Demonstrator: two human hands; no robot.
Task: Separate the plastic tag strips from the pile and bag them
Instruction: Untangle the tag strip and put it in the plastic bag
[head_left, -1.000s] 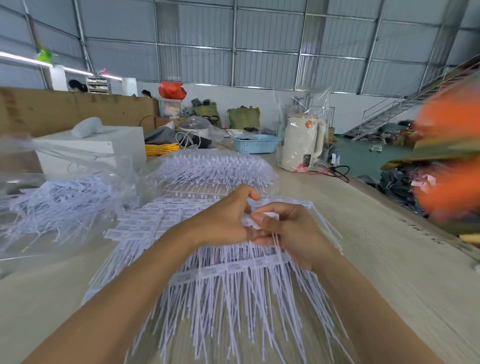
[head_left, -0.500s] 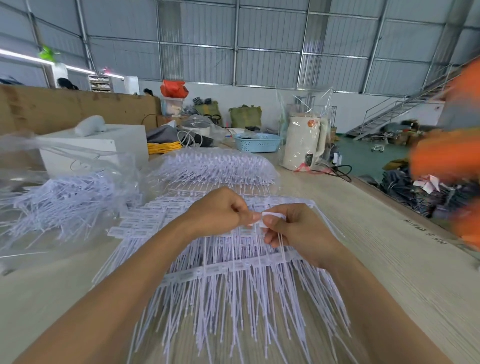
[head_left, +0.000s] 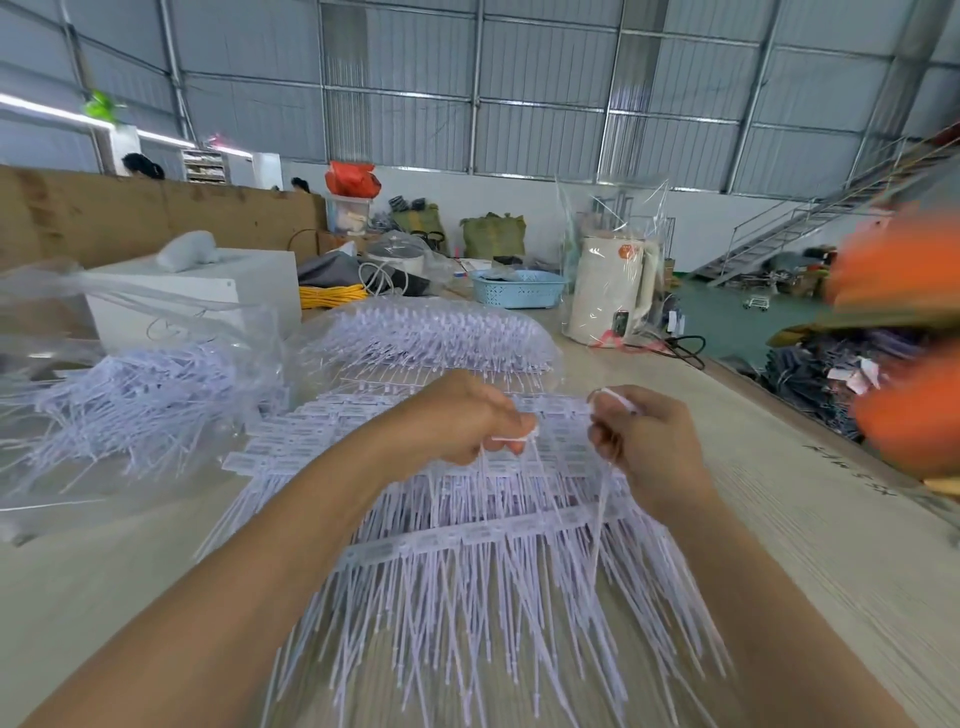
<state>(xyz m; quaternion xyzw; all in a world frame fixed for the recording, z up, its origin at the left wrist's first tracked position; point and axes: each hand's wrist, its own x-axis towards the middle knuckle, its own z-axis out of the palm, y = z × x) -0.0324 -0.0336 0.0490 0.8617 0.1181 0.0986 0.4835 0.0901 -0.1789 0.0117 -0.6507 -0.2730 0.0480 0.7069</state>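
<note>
Pulled apart now, where half a second ago held nearly knuckle to knuckle over the middle of the pile (head_left: 467, 561). Two hands, both curled tight: left hand (head_left: 467, 415) pinching a white tag head at its fingertips with several thin tails hanging below; right hand (head_left: 644, 441) gripping another tag head by thumb and forefinger, one long strand trailing down from it. Clear gap between the two, tags showing through it. View slightly lower than before, otherwise the same scene.

Too many loose strips on the pale wooden surface (head_left: 810, 545) to count; spread in overlapping rows, tag heads in bands across, tails fanned toward the camera. One band of joined heads lying across the pile just below the wrists.

Two clear bags of the same strips: one bag (head_left: 145, 395) at far left, lying open and partly filled; a second bag (head_left: 441, 332) beyond the hands, mounded full.

Behind: one white box (head_left: 208, 296), one blue basket (head_left: 519, 288), one cream kettle (head_left: 613, 291) wrapped in plastic, one coil of yellow cable (head_left: 332, 296). Blurred orange shapes (head_left: 904, 343) at the right edge, not identifiable.
</note>
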